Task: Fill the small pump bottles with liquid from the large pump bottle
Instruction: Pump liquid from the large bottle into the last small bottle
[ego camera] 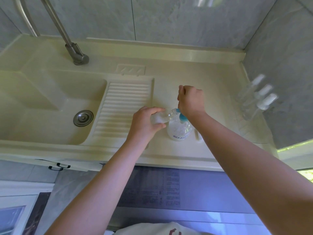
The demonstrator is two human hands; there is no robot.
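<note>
A small clear pump bottle (161,117), its pump removed, is gripped in the left hand (145,123), whose fingers are curled round its body. The bottle is held tilted, almost on its side, with its open neck pointed to the right, right at the blue pump head (182,116) of the large pump bottle (179,131). The large bottle, white and translucent with blue lettering low on its front, stands upright on the cream bench (203,73), near the front edge.

The right hand (190,100) is set on top of the blue pump head with its fingers curled into a fist; something thin and pale is seen at the top of the fist, but what it is cannot be told.

Three more small clear bottles with white tops (257,97) are seen blurred at the right end of the bench, against the grey tiled wall (169,17). To the left of the hands lie a ribbed washboard (123,106) and a sink basin (42,102) with a metal drain plug (83,118). A metal tap (74,51) rises behind the basin.
</note>
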